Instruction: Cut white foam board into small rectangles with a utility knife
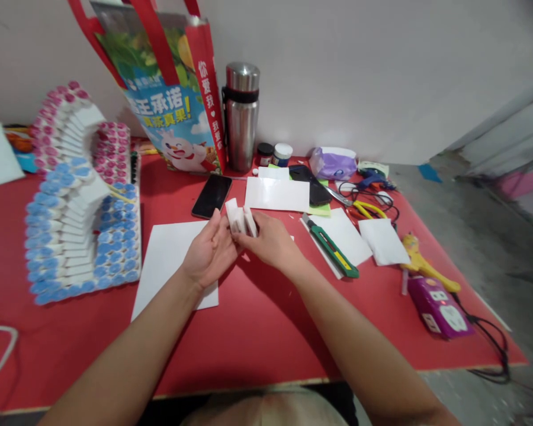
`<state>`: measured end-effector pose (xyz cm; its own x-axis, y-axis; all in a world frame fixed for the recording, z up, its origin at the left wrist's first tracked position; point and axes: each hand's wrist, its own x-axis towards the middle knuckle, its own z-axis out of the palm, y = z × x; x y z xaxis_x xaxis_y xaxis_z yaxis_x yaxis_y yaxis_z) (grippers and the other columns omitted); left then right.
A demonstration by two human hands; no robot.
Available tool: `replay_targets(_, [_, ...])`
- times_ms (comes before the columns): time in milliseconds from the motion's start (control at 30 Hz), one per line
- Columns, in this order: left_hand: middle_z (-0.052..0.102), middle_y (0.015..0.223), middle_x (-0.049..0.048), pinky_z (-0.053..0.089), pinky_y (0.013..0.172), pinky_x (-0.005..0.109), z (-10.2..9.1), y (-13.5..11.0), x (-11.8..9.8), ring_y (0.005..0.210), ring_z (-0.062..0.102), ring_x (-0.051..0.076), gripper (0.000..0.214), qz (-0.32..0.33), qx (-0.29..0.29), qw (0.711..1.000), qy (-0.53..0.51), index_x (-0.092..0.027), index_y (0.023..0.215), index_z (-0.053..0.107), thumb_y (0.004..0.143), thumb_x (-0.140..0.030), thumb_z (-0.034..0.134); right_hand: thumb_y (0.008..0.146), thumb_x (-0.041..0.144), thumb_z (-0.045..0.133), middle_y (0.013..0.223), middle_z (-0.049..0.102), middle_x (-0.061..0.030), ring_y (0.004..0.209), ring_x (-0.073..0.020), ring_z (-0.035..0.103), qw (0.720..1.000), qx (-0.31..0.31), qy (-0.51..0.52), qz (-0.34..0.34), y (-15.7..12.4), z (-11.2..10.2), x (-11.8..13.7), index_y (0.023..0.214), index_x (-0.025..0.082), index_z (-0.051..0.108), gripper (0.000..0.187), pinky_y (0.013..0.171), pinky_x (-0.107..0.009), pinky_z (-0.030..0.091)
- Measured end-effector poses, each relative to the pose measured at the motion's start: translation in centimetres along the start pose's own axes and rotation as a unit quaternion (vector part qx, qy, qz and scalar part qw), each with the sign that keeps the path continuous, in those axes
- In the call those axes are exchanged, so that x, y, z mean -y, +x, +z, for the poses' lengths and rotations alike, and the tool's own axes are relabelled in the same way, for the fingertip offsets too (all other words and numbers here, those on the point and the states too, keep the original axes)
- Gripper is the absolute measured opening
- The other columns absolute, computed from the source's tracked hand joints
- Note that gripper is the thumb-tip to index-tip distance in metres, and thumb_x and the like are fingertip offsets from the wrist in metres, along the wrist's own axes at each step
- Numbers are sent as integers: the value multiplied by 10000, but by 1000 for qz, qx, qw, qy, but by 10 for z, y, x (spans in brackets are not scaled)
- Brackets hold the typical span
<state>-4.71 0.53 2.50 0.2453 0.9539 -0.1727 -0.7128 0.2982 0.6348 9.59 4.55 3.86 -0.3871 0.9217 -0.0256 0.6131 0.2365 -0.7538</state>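
Note:
Between my hands, near the middle of the table, are small white folded pieces that look like paper or card, standing on edge. My right hand has thumb and fingers closed round them from the right. From the left, my left hand lies palm up and slightly cupped, thumb apart; its fingertips reach under the pieces and are partly hidden. Beneath my left wrist is a white sheet. Just behind the hands lie a black phone and a glossy white card.
A green utility knife lies right of my hands, near a white pad. Further right are a yellow glue gun and a purple box with cables. Blue-and-pink paper structures stand left; a shopping bag and steel flask behind.

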Motion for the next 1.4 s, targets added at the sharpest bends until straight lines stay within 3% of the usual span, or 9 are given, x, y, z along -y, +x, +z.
replay_targets(200, [691, 1327, 102, 468, 1125, 396, -12, 6, -2, 1273, 610, 246, 448, 54, -21, 997, 53, -190, 1349, 656, 1072, -442, 411, 848, 273, 766, 808, 710, -13, 667, -140, 649, 995, 9, 96, 23, 19, 4, -11, 896, 174, 626, 178, 584, -245, 452])
replay_targets(367, [722, 1252, 85, 487, 1078, 399, -24, 10, 5, 1176, 658, 237, 449, 94, -55, 985, 132, -214, 1365, 637, 936, -330, 700, 886, 226, 698, 666, 651, 34, 492, -121, 616, 974, 59, 217, 35, 22, 7, -14, 889, 196, 556, 145, 479, -244, 499])
replay_targets(567, [728, 1214, 76, 501, 1053, 406, -36, 14, 11, 1101, 690, 234, 453, 131, -86, 968, 196, -206, 1294, 662, 865, -294, 776, 875, 220, 696, 673, 671, 7, 508, -131, 627, 970, 55, 235, 25, 24, 11, -18, 902, 169, 597, 114, 444, -241, 505])
replay_targets(800, [683, 1354, 117, 501, 1092, 458, -36, 14, 8, 1205, 672, 253, 499, 171, -107, 947, 249, -216, 1318, 655, 845, -298, 789, 879, 243, 708, 648, 655, 18, 524, -130, 639, 972, 53, 225, 35, 27, 9, -19, 870, 176, 611, 119, 473, -238, 510])
replay_targets(933, [705, 1318, 135, 477, 1128, 479, -33, 14, 7, 1247, 656, 268, 453, 219, -156, 918, 293, -184, 1223, 680, 804, -290, 815, 907, 278, 673, 704, 702, -22, 577, -142, 660, 989, 28, 145, 33, 30, 6, -14, 805, 174, 608, 159, 542, -249, 498])
replay_targets(1033, [705, 1308, 144, 489, 1115, 491, -31, 13, 5, 1244, 659, 277, 438, 234, -175, 905, 309, -180, 1181, 663, 792, -312, 816, 927, 345, 667, 847, 759, -81, 763, -191, 712, 999, 4, 30, 21, 27, -3, -11, 829, 162, 654, 208, 688, -287, 518])
replay_targets(1200, [681, 1321, 154, 496, 1102, 473, -32, 10, 2, 1234, 655, 269, 438, 280, -193, 873, 350, -175, 1184, 633, 823, -361, 797, 988, 322, 606, 1174, 749, -139, 1015, -239, 708, 991, -54, -118, 21, -8, -40, -12, 1226, 146, 678, 304, 886, -338, 503])
replay_targets(1300, [693, 1276, 124, 510, 1087, 427, -30, 8, 1, 1202, 664, 236, 407, 334, -188, 846, 370, -190, 1189, 627, 852, -356, 784, 969, 274, 634, 1213, 710, -167, 1026, -267, 695, 969, -20, -243, 47, -38, -55, -14, 1291, 127, 641, 354, 867, -349, 495])
replay_targets(1400, [711, 1186, 94, 586, 931, 358, -27, 5, 2, 1021, 714, 196, 364, 351, -176, 836, 383, -202, 1192, 621, 887, -354, 751, 934, 285, 700, 1192, 675, -190, 1019, -292, 683, 946, 52, -308, 83, -59, -49, -14, 1229, 100, 648, 352, 835, -359, 497])
